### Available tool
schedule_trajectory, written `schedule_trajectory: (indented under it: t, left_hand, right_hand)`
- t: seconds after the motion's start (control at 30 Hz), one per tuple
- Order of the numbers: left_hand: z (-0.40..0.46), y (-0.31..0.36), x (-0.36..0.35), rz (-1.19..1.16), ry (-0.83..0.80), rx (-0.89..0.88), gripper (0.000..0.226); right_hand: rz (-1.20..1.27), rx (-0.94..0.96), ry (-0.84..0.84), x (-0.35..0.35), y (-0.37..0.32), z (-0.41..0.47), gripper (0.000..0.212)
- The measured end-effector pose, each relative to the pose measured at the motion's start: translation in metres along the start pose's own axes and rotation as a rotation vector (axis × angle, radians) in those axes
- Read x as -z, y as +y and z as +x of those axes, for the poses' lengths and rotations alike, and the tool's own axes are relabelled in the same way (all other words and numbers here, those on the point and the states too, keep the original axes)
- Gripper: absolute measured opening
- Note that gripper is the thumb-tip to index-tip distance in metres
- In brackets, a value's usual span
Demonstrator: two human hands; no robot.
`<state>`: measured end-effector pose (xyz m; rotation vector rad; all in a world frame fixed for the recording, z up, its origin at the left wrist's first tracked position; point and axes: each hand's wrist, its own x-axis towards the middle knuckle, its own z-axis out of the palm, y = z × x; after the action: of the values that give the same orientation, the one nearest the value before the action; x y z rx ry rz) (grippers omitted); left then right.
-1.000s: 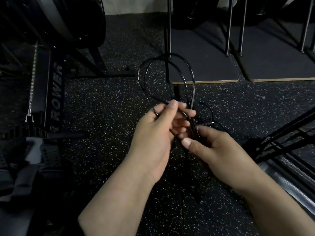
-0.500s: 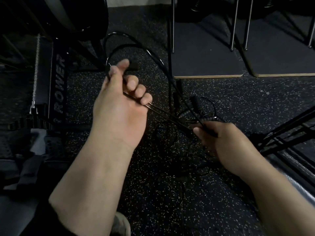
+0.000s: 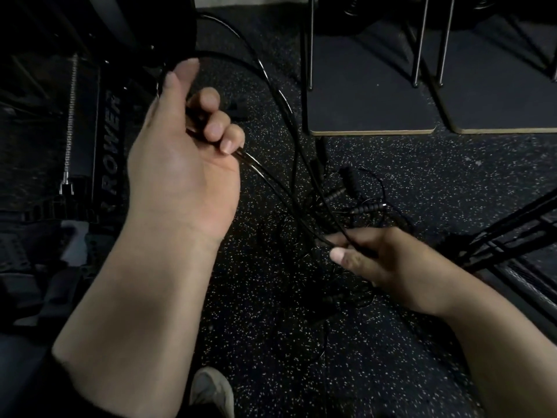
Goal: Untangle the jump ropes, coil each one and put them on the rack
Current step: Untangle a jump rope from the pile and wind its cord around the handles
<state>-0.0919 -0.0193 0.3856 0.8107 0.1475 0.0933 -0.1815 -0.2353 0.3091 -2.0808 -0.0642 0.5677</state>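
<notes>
Your left hand (image 3: 180,164) curled round thin glossy black jump-rope cords (image 3: 265,176), your right hand (image 3: 388,260) pinching them beside ribbed handles (image 3: 349,182) tangled on speckled rubber floor (image 3: 301,342), rowing machine (image 3: 111,146) lettered "ROWER" left of the tangle

Open speckled floor (image 3: 301,357) between the forearms, easy reach there. Past the hands it's crowded: tangled rope handles (image 3: 349,188), then rack posts (image 3: 310,43) on mats (image 3: 370,95). Rower rail (image 3: 90,137) blocks the left, dark angled bars (image 3: 497,233) the right.
</notes>
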Motion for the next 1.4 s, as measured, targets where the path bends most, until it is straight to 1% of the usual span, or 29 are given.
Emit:
schedule_trajectory:
  t: [0.07, 0.13, 0.23, 0.33, 0.4, 0.57, 0.7, 0.77, 0.93, 1.03, 1.17, 1.3, 1.4]
  left_hand:
    - [0.000, -0.003, 0.000, -0.076, 0.014, 0.041, 0.019]
    - [-0.003, -0.008, -0.001, -0.105, 0.012, 0.080, 0.012]
    - [-0.008, -0.019, -0.003, 0.063, -0.059, 0.154, 0.010]
    - [-0.016, -0.031, -0.002, 0.306, -0.202, 0.201, 0.019]
    - [-0.018, -0.038, -0.002, 0.413, -0.268, 0.220, 0.022]
    - [-0.022, -0.048, 0.000, 0.562, -0.304, 0.230, 0.020]
    - [-0.022, -0.049, -0.004, 0.558, -0.287, 0.148, 0.025]
    - [-0.023, -0.049, -0.006, 0.555, -0.266, 0.086, 0.026]
    - [-0.024, -0.044, -0.011, 0.591, -0.227, -0.073, 0.027]
    - [-0.023, -0.042, -0.012, 0.521, -0.197, -0.101, 0.027]
    - [-0.018, -0.035, -0.011, 0.496, -0.143, -0.183, 0.028]
    - [-0.003, -0.015, -0.004, 0.338, 0.037, -0.208, 0.029]
    - [0.000, -0.009, -0.002, 0.271, 0.102, -0.198, 0.030]
  right_hand:
    - [0.034, 0.002, -0.008, -0.001, -0.001, 0.001, 0.030]
    - [0.031, 0.026, 0.038, -0.002, -0.005, 0.003, 0.030]
    - [0.200, 0.034, 0.157, -0.002, -0.008, 0.004, 0.031]
    - [0.322, 0.027, 0.226, -0.002, -0.011, 0.004, 0.031]
    - [0.368, 0.043, 0.259, -0.001, -0.013, 0.004, 0.032]
    - [0.424, 0.058, 0.322, 0.004, -0.015, -0.001, 0.032]
    - [0.465, 0.058, 0.350, 0.006, -0.016, -0.003, 0.035]
    - [0.402, 0.054, 0.325, 0.006, -0.017, -0.005, 0.032]
    - [0.074, -0.071, 0.196, 0.002, -0.007, -0.001, 0.027]
    - [0.001, -0.120, 0.224, 0.000, -0.001, 0.005, 0.032]
    - [-0.078, -0.209, 0.259, -0.001, 0.008, 0.011, 0.033]
    - [-0.149, -0.272, 0.316, 0.005, 0.019, 0.013, 0.036]
    - [-0.148, -0.279, 0.348, 0.006, 0.019, 0.013, 0.035]
